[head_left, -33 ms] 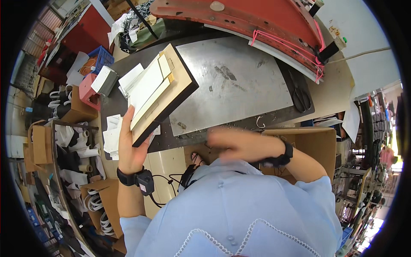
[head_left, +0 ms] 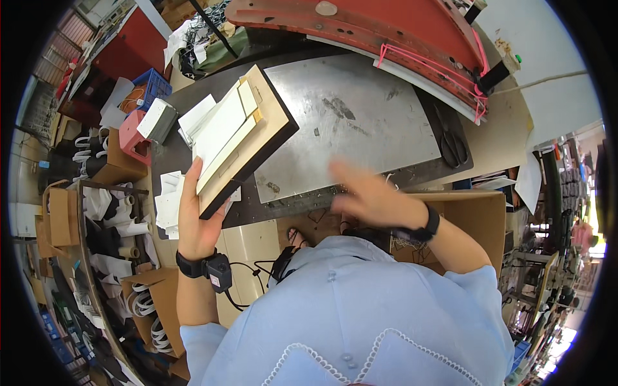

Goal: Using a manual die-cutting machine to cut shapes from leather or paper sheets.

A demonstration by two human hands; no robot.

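Tilted in my left hand (head_left: 196, 209) is a wooden die board (head_left: 267, 116) with a tan face, fine outlined slots and a dark edge. White pieces of sheet material (head_left: 222, 138) lie stacked on its face; my thumb presses on their lower end, and the other fingers go under the board. My right hand (head_left: 370, 196), blurred by motion, hovers over the near edge of the metal plate (head_left: 380, 138). Its fingers reach forward with the thumb apart, and nothing shows in them. Loose white pieces (head_left: 168, 202) lie on the dark table beside my left wrist.
A red press beam (head_left: 360, 26) with pink cord crosses the far side. Black scissors (head_left: 454, 145) lie at the plate's right end. A cardboard box (head_left: 479, 222) stands below my right forearm. At the left are a white block (head_left: 158, 121), a pink stool (head_left: 132, 136) and shelves.
My right hand has moved forward and slightly right, from in front of my body to the plate's near edge. My left hand and the die board have hardly moved.
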